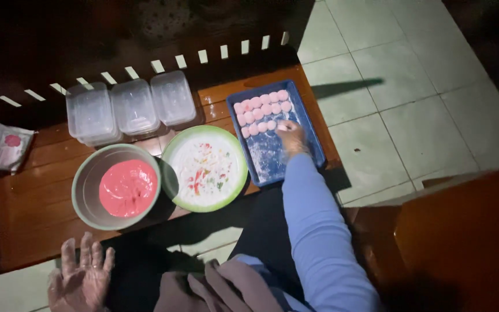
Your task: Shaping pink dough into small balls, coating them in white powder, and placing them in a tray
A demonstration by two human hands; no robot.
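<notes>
Right hand (pixel 291 137), fingers closed on a pink dough ball (pixel 282 125), reaches into the blue tray (pixel 313 138) beside rows of like balls. Left hand (pixel 82 276), gloved, open and empty, hovers near the bowl of pink dough (pixel 127 187). A floured plate (pixel 205 168) and clear containers (pixel 131 107) share the wooden desk (pixel 30 208).

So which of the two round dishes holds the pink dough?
The left one, the grey-green bowl, with a smooth pink mass inside. The green-rimmed plate beside it is white with only coloured smears.
</notes>
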